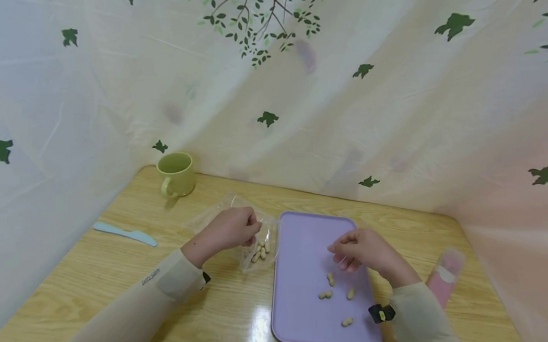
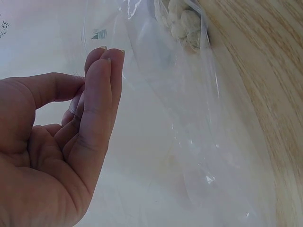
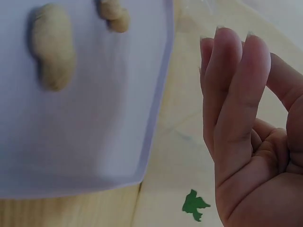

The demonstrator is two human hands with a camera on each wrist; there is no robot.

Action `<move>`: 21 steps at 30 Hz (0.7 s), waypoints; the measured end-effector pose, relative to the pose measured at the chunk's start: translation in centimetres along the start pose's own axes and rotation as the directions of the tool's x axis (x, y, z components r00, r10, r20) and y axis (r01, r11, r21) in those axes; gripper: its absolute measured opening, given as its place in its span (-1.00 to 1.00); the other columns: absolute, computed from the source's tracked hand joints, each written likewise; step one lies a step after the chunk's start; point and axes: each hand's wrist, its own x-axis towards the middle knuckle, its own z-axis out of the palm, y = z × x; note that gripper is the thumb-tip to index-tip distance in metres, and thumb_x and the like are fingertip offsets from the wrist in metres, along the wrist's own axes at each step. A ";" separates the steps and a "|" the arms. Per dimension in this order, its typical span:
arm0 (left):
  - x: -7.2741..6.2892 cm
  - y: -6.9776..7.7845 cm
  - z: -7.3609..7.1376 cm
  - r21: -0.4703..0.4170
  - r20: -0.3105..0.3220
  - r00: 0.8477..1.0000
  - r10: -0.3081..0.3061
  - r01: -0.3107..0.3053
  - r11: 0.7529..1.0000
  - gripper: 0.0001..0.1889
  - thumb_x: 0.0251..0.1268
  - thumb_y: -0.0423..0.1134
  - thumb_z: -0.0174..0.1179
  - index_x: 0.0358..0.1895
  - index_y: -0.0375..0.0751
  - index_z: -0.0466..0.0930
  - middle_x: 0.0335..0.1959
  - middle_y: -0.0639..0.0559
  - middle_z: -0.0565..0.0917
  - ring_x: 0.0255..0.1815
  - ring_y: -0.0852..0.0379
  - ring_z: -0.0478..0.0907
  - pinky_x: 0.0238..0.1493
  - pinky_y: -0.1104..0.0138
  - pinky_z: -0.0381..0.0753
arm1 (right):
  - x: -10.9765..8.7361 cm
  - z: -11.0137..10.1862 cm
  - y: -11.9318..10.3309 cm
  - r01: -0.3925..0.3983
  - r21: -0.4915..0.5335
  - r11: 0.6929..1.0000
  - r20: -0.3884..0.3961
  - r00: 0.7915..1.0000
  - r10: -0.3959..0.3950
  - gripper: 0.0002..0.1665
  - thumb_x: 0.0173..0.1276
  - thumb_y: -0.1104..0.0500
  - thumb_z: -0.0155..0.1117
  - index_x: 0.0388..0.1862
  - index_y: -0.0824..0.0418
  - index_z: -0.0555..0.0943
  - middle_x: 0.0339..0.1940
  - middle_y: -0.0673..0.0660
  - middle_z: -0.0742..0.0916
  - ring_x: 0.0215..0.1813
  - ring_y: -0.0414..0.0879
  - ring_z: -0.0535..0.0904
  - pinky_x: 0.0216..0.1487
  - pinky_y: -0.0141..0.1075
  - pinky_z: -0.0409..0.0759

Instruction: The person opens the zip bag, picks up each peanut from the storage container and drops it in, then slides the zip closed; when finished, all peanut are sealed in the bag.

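Left hand: the left hand hangs over the clear bag; its grip is together, thumb and fingertips clamped on the thin film.
Right hand: the right hand is raised above the purple tray, by its right edge; fingers loosely bent, nothing visible between them; whether the thumb tip meets the fingertips, I cannot tell.
Bag: lies on the bench just beside the tray's left edge.
Bagged peanuts: a small heap of bagged peanuts sits toward the bag's near right corner.
Loose peanuts: four loose peanuts lie apart on the tray's near half, the nearest one toward its near right corner.
Tray: flat on the bench, right of the middle, its far end near the bench's far edge.
Mug: a yellow-green mug stands upright at the bench's far left corner.
Knife: a pale blue knife lies by the bench's left edge.
Tube: a pink tube lies toward the bench's right edge, partly behind the right sleeve.
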 end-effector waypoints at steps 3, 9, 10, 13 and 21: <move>0.0 0.0 0.0 0.001 0.000 1.000 -0.004 0.004 1.000 -0.76 0.66 -0.09 0.15 -0.25 -0.09 0.57 -0.44 0.07 0.71 -0.43 0.12 0.63 -0.41 0.32 0.54 | -0.3 0.3 0.8 -0.013 -0.009 1.000 0.021 1.000 0.014 -0.63 0.49 0.02 0.43 0.03 0.30 0.77 -0.27 0.11 0.84 -0.34 -0.12 0.75 -0.29 -0.26 0.76; -0.1 0.1 0.0 0.004 -0.001 1.000 -0.011 0.011 1.000 -0.76 0.66 -0.08 0.15 -0.25 -0.09 0.57 -0.44 0.07 0.71 -0.43 0.12 0.62 -0.41 0.32 0.55 | -0.4 1.0 2.1 -0.030 -0.043 0.999 0.078 0.996 0.034 -0.72 0.42 0.08 0.48 -0.13 0.30 0.77 -0.39 0.11 0.81 -0.46 -0.16 0.70 -0.38 -0.28 0.72; -0.1 0.1 0.0 0.003 -0.001 1.000 -0.011 0.011 1.000 -0.76 0.66 -0.08 0.15 -0.24 -0.09 0.57 -0.44 0.06 0.71 -0.43 0.12 0.62 -0.41 0.32 0.55 | -0.5 1.1 2.2 -0.035 -0.059 0.998 0.083 0.996 0.040 -0.73 0.41 0.07 0.49 -0.17 0.28 0.77 -0.42 0.11 0.81 -0.48 -0.16 0.69 -0.39 -0.28 0.71; -0.1 0.1 0.1 0.001 -0.002 1.000 -0.013 0.013 1.000 -0.76 0.66 -0.08 0.15 -0.24 -0.10 0.57 -0.44 0.07 0.71 -0.43 0.12 0.63 -0.40 0.32 0.56 | -0.5 1.5 2.4 -0.046 -0.111 0.993 0.094 0.994 0.056 -0.73 0.37 0.04 0.53 -0.29 0.24 0.77 -0.51 0.09 0.79 -0.56 -0.18 0.66 -0.43 -0.30 0.68; 0.0 -0.1 0.2 0.016 -0.003 1.000 -0.008 0.008 1.000 -0.76 0.66 -0.08 0.14 -0.26 -0.09 0.58 -0.45 0.09 0.72 -0.44 0.15 0.64 -0.40 0.33 0.57 | -0.4 2.7 2.2 -0.037 -0.180 0.983 0.103 0.993 0.056 -0.68 0.31 0.04 0.58 -0.47 0.23 0.72 -0.61 0.03 0.74 -0.67 -0.24 0.55 -0.56 -0.41 0.55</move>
